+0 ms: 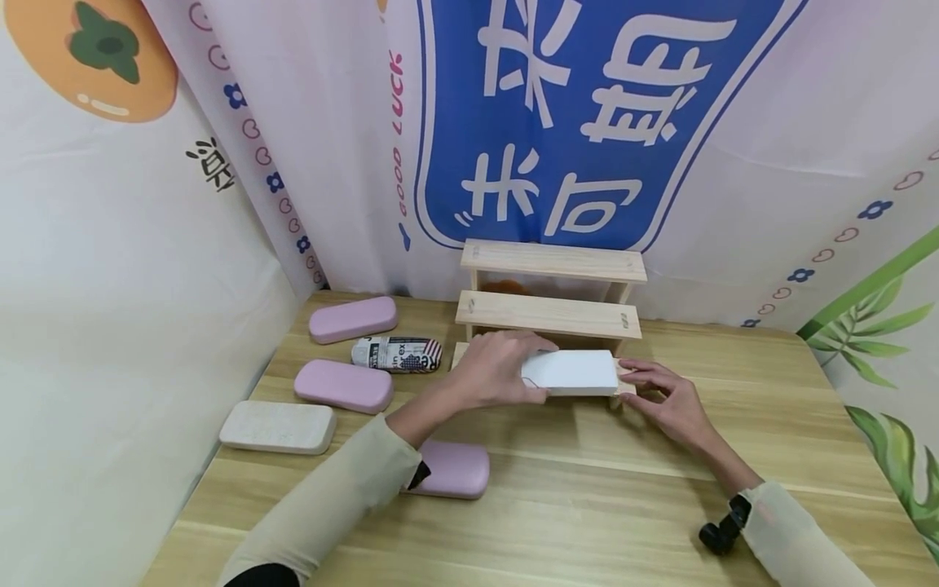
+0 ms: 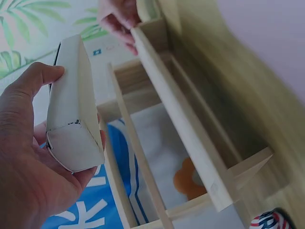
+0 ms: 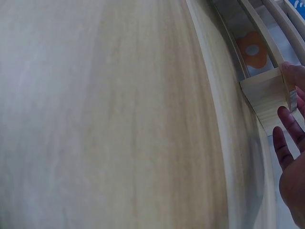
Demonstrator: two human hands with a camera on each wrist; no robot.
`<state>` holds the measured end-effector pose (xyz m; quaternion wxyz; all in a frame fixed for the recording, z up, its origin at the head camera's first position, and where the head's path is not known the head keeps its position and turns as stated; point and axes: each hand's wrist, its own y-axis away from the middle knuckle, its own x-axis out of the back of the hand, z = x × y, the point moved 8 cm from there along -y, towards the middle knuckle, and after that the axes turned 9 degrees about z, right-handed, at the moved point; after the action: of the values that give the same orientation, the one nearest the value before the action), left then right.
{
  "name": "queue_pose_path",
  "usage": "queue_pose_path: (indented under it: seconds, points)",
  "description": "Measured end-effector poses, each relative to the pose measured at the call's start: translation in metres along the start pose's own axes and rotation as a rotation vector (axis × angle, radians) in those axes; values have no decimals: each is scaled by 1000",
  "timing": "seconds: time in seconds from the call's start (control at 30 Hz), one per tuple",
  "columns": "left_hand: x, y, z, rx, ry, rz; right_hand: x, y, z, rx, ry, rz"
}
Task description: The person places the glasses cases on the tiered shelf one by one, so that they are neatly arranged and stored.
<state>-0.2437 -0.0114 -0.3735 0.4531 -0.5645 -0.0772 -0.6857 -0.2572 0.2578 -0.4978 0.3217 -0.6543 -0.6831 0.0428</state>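
My left hand (image 1: 495, 371) holds a white box-shaped glasses case (image 1: 572, 371) with thumb and fingers on its two long sides. Dark worn spots show on the edges of the case (image 2: 78, 129) in the left wrist view. It is above the lowest board of a three-step wooden rack (image 1: 550, 314), tilted in the left wrist view. My right hand (image 1: 671, 408) pinches the right end of that lowest board, thumb in front and fingers behind. The board's end (image 3: 291, 95) also shows in the right wrist view.
Left of the rack lie a pink glasses case (image 1: 354, 319), a printed case with lettering (image 1: 396, 355), a second pink case (image 1: 343, 386) and a cream case (image 1: 279, 426). Another pink case (image 1: 458, 470) is partly behind my left sleeve. A printed curtain (image 1: 352, 163) hangs behind the table.
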Motion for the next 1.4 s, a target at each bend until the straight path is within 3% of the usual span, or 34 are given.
queue_pose_path:
  seconds: [0.53, 0.87, 1.4]
  points:
    - [28, -44, -31, 113, 50, 40, -2, 1, 5, -40, 16, -28]
    - [38, -85, -32, 123, 41, 49, 1, 2, 7, -66, 32, -30]
    - [30, -132, -44, 167, 22, -1, 0, 3, 8, -69, -1, -35]
